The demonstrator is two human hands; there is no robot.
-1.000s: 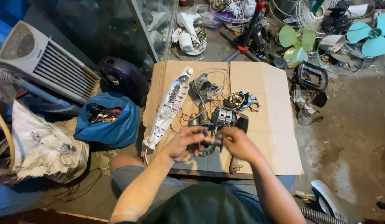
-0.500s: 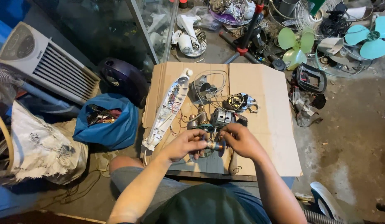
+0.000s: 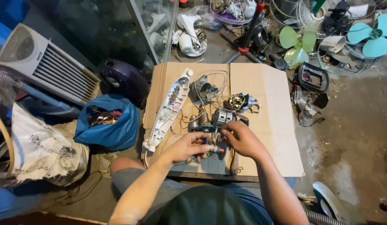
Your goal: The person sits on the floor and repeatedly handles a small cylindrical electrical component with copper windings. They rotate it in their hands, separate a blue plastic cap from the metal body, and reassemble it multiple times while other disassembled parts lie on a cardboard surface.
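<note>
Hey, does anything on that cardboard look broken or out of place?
Yes. The long white casing lies open with its wiring bared, and motor parts with loose wires sit scattered on the cardboard. Both hands hold a small part.

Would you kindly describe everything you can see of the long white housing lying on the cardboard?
The long white housing is a slim, plastic-looking shell, opened so its inner side faces up, with small wires and parts showing inside. A round knob caps its far end. It lies slantwise along the left side of the cardboard sheet, its near end past the edge. Thin wires trail beside it. Neither hand touches it; the left hand is nearest.
</note>
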